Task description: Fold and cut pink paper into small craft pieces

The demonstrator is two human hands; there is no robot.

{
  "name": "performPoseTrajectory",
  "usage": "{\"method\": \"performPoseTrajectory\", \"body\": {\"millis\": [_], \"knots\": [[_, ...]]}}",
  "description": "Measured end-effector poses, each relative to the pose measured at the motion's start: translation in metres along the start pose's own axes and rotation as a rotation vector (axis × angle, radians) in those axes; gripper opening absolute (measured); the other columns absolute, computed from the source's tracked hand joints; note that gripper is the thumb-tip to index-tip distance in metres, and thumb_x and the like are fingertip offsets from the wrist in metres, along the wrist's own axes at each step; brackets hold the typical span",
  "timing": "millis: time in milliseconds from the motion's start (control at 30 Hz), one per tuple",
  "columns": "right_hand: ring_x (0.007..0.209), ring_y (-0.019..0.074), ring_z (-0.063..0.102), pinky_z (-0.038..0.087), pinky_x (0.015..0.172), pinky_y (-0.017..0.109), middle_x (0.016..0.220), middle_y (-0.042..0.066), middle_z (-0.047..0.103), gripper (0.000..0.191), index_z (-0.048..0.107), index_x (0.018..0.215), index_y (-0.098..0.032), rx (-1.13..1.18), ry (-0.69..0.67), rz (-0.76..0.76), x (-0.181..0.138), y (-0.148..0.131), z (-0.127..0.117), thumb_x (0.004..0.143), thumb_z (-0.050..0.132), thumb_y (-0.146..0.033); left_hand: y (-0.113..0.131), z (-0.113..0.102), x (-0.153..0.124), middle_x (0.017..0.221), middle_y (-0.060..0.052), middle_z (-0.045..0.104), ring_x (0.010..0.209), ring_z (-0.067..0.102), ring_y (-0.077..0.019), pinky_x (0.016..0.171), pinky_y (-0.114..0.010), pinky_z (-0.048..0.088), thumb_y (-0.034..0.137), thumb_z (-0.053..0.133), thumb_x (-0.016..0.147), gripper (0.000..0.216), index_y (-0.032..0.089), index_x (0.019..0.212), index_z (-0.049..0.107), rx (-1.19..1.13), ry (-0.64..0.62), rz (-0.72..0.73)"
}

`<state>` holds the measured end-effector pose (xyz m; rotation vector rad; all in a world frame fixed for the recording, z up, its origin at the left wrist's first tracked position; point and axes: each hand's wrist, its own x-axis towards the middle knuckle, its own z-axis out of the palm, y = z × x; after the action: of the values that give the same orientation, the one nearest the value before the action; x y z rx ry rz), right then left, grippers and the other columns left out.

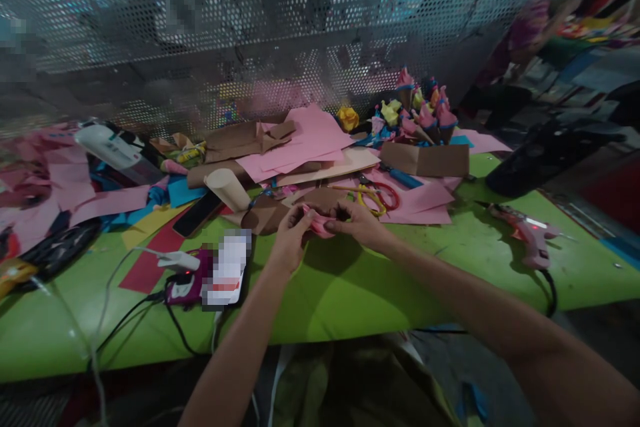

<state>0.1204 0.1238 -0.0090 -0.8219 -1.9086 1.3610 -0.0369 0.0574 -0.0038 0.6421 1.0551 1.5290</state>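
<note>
Above the green table, both my hands pinch one small folded piece of pink paper [320, 224]. My left hand [291, 235] grips its left side between thumb and fingers. The right side sits between the fingers of my right hand [361, 223]. Just beyond the hands lie brown paper pieces [267, 215] and two pairs of scissors, one with yellow handles [369, 201] and one with red handles [389, 196]. A roll of cream paper [227, 189] leans to the left of them.
A pink glue gun [533, 233] rests at right, its black cord hanging over the table edge. At left are a phone [227, 270] and a purple power strip [193, 280] with cables. Paper cones [425, 117], pink sheets [305, 140] and a perforated metal panel [280, 33] stand behind.
</note>
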Motion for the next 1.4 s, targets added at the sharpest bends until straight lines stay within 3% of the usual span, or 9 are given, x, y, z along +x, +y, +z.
{"method": "performPoseTrajectory", "body": {"millis": [300,667,833,1000,1133,1267,1400], "knots": [[0.073,0.0159,0.052,0.038,0.068,0.029,0.075,-0.001,0.059,0.027,0.054,0.077,-0.02,-0.064,0.039,-0.062,0.0,0.007,0.0,0.076,0.072,-0.04,-0.003,-0.002,0.003,0.082,-0.002,0.072,0.073,0.066,-0.0121,0.068,-0.024,0.052,0.035,0.085,0.061,0.032,0.017,0.082,0.069,-0.063,0.035,-0.022],[0.064,0.0149,0.05,0.036,0.059,0.027,0.068,-0.002,0.057,0.034,0.05,0.073,-0.021,-0.062,0.091,-0.039,-0.001,0.007,0.005,0.077,0.07,-0.048,-0.001,0.002,0.002,0.079,0.0,0.074,0.073,0.068,-0.0123,0.073,-0.024,0.051,0.029,0.084,0.058,0.028,0.018,0.078,0.068,-0.112,0.1,0.006],[0.06,0.0143,0.05,0.037,0.055,0.027,0.064,-0.002,0.055,0.038,0.049,0.072,-0.021,-0.019,0.112,-0.043,-0.001,0.007,0.006,0.077,0.07,-0.052,-0.002,0.0,0.002,0.082,-0.002,0.075,0.071,0.067,-0.0135,0.067,-0.026,0.051,0.032,0.083,0.061,0.029,0.018,0.081,0.067,-0.077,0.105,-0.011],[0.067,0.0166,0.055,0.043,0.061,0.029,0.072,0.0,0.061,0.023,0.053,0.077,-0.021,-0.08,0.123,-0.105,-0.003,0.004,0.003,0.081,0.067,-0.039,-0.002,-0.001,0.002,0.084,-0.004,0.075,0.075,0.067,-0.0151,0.07,-0.027,0.051,0.032,0.082,0.061,0.027,0.018,0.081,0.069,-0.039,0.112,0.025],[0.079,0.0204,0.06,0.044,0.069,0.031,0.084,0.004,0.067,0.004,0.059,0.081,-0.022,-0.296,0.121,-0.22,-0.006,-0.001,-0.002,0.082,0.062,-0.022,0.001,-0.004,0.002,0.086,-0.004,0.073,0.08,0.066,-0.0157,0.075,-0.027,0.05,0.033,0.079,0.067,0.022,0.018,0.081,0.072,0.126,0.109,0.049],[0.087,0.0229,0.062,0.045,0.074,0.033,0.091,0.005,0.069,0.008,0.062,0.082,-0.023,-0.464,0.123,-0.297,-0.008,-0.004,-0.006,0.082,0.062,-0.015,0.003,-0.006,0.002,0.08,-0.003,0.071,0.074,0.064,-0.0147,0.07,-0.027,0.05,0.032,0.079,0.066,0.021,0.018,0.08,0.072,0.244,0.097,0.052],[0.093,0.0246,0.063,0.047,0.077,0.036,0.1,0.007,0.069,0.006,0.061,0.083,-0.023,-0.486,0.129,-0.336,-0.009,-0.01,-0.007,0.084,0.063,-0.017,0.002,-0.006,0.002,0.075,-0.002,0.069,0.068,0.062,-0.0128,0.067,-0.026,0.05,0.03,0.082,0.061,0.024,0.016,0.076,0.07,0.198,0.112,0.05]]}}
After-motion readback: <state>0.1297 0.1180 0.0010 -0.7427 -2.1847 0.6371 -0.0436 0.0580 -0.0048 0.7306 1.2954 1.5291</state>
